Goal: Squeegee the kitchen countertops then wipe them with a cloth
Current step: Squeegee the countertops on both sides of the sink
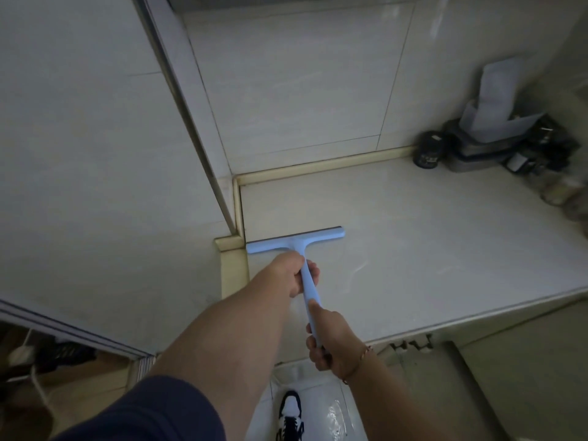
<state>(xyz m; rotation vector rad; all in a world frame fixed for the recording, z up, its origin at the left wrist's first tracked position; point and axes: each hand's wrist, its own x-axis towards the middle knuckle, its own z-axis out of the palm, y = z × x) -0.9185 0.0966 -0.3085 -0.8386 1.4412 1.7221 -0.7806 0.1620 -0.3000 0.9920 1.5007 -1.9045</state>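
Now both hands on blue squeegee (297,246): left hand (291,273) fingers curled round handle near blade, right hand (329,337) gripping handle end. Blade flat on bench (429,243) at left edge.

Light-blue plastic T-shaped squeegee (297,246), blade flat on the pale stone countertop (413,237), head at the counter's left edge near the wall corner, handle angled back toward the front edge

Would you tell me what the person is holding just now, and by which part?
The blue squeegee, by its handle: the left hand grips near the blade, the right hand near the handle's end.
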